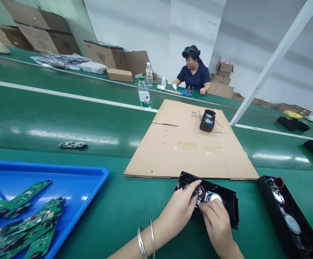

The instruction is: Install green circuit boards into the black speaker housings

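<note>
Head view: both hands meet over an open black speaker housing lying on the green worktop, just below the edge of a flattened cardboard sheet. The left hand, bangles on the wrist, pinches a small part with red wires at the housing's middle; the right hand presses its fingertips in beside a round silver speaker cone. Doing this well likely means keeping the wires clear of the cone and steadying the shell with the heel of the palm. A second open housing lies near on the right. A blue tray of green circuit boards sits at left. Across the belt, another person works apart.
</note>
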`<state>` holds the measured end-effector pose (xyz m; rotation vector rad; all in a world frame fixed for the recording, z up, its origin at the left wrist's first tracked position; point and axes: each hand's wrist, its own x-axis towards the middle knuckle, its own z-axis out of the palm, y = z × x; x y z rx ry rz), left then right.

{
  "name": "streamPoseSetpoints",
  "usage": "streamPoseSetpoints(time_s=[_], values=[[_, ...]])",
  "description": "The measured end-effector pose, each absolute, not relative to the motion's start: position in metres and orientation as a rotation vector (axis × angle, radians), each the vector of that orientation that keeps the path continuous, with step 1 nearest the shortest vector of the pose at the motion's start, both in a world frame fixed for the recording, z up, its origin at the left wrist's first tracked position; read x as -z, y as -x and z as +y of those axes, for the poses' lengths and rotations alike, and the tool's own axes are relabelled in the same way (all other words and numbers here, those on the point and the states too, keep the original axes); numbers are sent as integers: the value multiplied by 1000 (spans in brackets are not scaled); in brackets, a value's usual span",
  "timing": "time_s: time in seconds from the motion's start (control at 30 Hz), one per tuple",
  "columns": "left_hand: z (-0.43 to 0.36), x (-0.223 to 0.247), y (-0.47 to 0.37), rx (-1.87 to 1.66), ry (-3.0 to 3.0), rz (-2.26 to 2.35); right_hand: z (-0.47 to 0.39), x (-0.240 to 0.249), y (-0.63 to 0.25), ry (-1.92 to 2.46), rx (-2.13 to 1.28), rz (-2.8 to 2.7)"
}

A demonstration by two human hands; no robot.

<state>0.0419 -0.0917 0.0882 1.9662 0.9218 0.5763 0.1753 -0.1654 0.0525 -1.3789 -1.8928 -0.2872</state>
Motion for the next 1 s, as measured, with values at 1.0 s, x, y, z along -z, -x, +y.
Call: streamPoseSetpoints(time_s=[1.0], values=[[-90, -103, -33, -488, -2176, 999, -169, -58, -203, 1831, 153, -1940]])
